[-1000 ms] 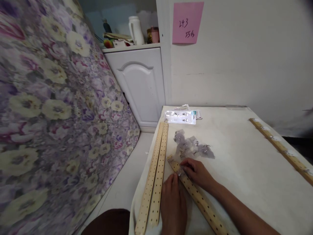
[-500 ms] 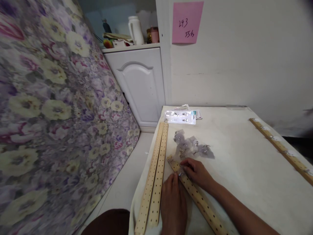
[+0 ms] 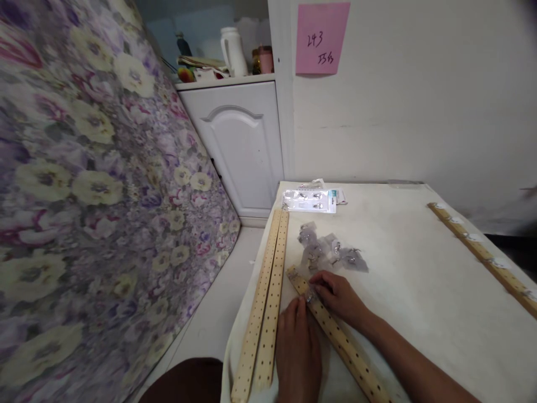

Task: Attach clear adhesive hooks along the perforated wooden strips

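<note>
A wooden strip with rows of holes [image 3: 342, 346] lies slantwise on the table in front of me. Against its left edge rests my left hand [image 3: 297, 341], fingertips together at a clear adhesive hook [image 3: 309, 296] on the strip. From the other side my right hand [image 3: 335, 294] reaches in, thumb and index finger pinched at the edge of that hook's clear backing. Another clear hook piece [image 3: 293, 273] sits at the strip's far end. Just beyond lies a loose pile of clear hooks with metal parts [image 3: 323, 252].
Two more holed strips [image 3: 274, 280] lie side by side along the table's left edge. At the back is a clear hook package [image 3: 310, 201]. A strip bearing several hooks [image 3: 480, 249] lies along the right edge. A floral curtain [image 3: 104, 196] hangs at left.
</note>
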